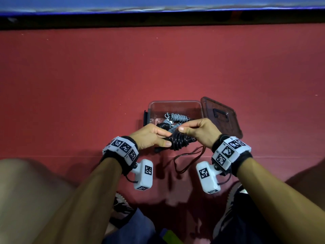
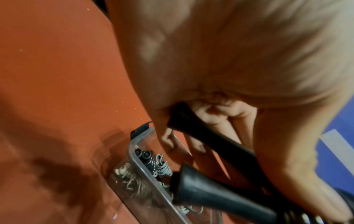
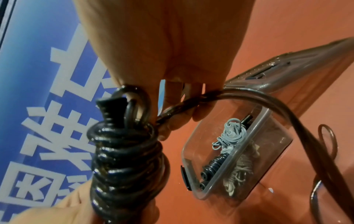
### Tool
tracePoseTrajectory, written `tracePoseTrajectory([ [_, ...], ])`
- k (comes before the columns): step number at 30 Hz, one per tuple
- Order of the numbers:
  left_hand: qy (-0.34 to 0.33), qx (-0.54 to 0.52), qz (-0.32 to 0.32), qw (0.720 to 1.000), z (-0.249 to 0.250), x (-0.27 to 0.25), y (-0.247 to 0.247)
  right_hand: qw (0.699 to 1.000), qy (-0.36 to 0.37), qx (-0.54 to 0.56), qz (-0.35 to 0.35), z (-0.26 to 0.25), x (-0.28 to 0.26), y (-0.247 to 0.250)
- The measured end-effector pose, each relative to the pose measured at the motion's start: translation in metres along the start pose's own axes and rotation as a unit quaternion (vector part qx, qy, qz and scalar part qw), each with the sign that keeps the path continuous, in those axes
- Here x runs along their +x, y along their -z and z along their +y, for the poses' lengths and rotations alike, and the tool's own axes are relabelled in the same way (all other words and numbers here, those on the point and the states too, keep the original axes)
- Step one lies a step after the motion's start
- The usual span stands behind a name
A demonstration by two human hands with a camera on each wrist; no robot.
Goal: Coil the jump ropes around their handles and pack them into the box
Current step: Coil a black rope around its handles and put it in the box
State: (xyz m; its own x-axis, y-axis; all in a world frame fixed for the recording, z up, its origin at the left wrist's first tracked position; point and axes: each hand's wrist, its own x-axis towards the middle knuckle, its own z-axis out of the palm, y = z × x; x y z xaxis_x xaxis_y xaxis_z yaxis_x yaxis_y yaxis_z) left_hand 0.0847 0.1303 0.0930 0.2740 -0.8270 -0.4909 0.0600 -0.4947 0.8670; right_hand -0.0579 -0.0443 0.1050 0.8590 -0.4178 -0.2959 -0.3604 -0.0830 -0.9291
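Observation:
A black jump rope (image 1: 179, 140) is partly coiled around its two black handles (image 2: 216, 192). My left hand (image 1: 154, 136) grips the handles (image 2: 206, 133) near the box's front edge. My right hand (image 1: 197, 129) pinches the loose cord (image 3: 184, 104) beside the coil (image 3: 126, 163). The uncoiled tail (image 1: 186, 161) hangs to the red floor in loops (image 3: 327, 141). Behind the hands stands a clear plastic box (image 1: 153, 110) holding a grey coiled rope (image 1: 175, 117) and a black coiled rope (image 3: 214, 165).
The box's dark see-through lid (image 1: 223, 115) lies open to the right of the box (image 3: 268, 171). A blue wall with white signs (image 3: 47, 91) runs along the far side of the red floor (image 1: 88, 85). My knees and shoes (image 1: 121, 206) fill the near edge.

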Motion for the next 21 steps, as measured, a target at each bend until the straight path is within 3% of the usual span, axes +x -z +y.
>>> tracePoseTrajectory([
  [6, -0.03, -0.052, 0.007, 0.998, 0.003, -0.003, 0.0, 0.997, -0.015, 0.073, 0.002, 0.001, 0.002, 0.0],
  [16, -0.063, -0.122, 0.028, 0.99, 0.007, -0.004, -0.009, 0.994, -0.065, 0.08, 0.033, 0.002, 0.0, -0.01],
  [21, -0.103, -0.119, 0.045, 0.987, 0.01, -0.001, -0.017, 0.996, -0.086, 0.023, -0.015, 0.001, -0.005, -0.017],
])
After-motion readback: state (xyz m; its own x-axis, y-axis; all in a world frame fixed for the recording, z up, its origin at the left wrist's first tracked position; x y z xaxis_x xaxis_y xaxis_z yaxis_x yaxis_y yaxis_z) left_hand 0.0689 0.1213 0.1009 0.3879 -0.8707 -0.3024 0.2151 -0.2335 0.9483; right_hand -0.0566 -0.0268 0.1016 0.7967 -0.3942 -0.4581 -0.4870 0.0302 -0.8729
